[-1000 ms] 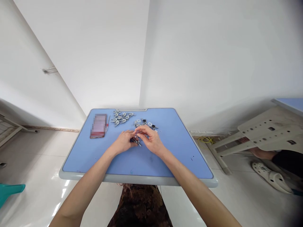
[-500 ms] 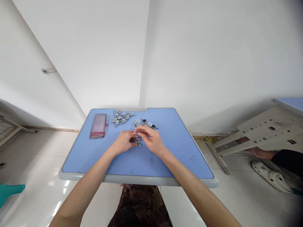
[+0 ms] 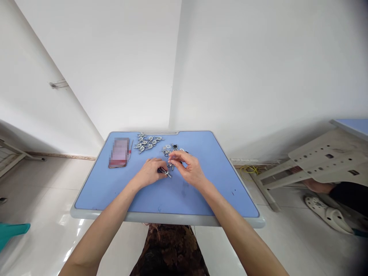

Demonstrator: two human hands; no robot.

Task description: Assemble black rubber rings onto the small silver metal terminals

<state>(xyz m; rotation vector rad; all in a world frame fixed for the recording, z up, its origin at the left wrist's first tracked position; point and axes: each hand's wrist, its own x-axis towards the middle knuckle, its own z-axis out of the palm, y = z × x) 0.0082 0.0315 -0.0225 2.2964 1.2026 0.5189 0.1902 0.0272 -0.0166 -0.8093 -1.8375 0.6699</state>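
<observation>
- Nearest: the grey rim of a blue-topped desk (image 3: pixel 166 218) crosses the lower view, and both bare forearms reach over it to the middle of the desktop.
- Left hand (image 3: pixel 149 172): lies low and palm-down on the desktop, fingers lightly curled. Its fingertips touch a small dark-and-silver metal fitting (image 3: pixel 164 172), which lies just beside them on the blue surface. The fingers are closed only part way; a firm grip cannot be confirmed.
- Right hand (image 3: pixel 188 168): raised above the desktop, arched and part open. Its fingertips (image 3: pixel 174 154) are drawn together toward a loose heap of small metal fittings (image 3: pixel 171 151). Whether they pinch anything is too small to tell.
- Between the hands: a narrow gap separates them, with a small silver piece (image 3: pixel 171 165) under the right fingers.
- Beyond the hands: a tight cluster of silver metal clips (image 3: pixel 148 142) lies near the far edge, left of the heap.
- Far left on the desktop: a smartphone with a blurred screen (image 3: pixel 119 152) lies flat, a thin red-marked pin (image 3: pixel 131 149) just beside it.
- Off the desk, right: a yellow cable (image 3: pixel 248 172) and a white clog (image 3: pixel 327 214) lie on the tiled floor.
</observation>
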